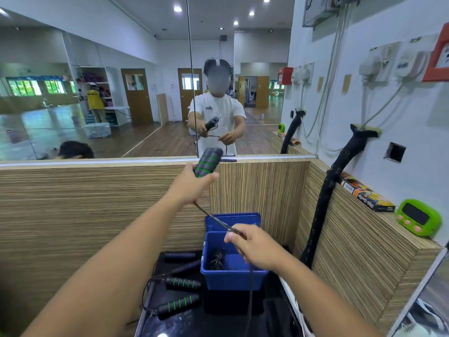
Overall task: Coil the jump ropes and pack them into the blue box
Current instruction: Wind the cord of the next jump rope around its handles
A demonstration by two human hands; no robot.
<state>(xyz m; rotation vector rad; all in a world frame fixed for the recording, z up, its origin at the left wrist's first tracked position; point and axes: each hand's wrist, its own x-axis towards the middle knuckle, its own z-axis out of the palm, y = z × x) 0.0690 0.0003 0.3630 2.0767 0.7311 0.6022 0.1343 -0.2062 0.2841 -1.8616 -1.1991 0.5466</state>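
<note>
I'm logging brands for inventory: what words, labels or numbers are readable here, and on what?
No text is legible.
Orange-and-black cardboard box: print blurred.
Red wall-mounted alarm box: lettering blurred, cut off.
Green plastic timer: dark screen, no digits.
Small labels above the white wall sockets: too small.

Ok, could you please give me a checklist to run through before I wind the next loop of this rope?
1. Left hand grips the green-ringed handle: ok.
2. Right hand pinches the cord: ok.
3. Cord taut between both hands: ok.
4. Blue box open, with room beside the coiled rope inside: ok.
5. Cord hanging below the right hand free of snags: cannot tell.
6. Loose handles beside the box packed: not ok.
</note>
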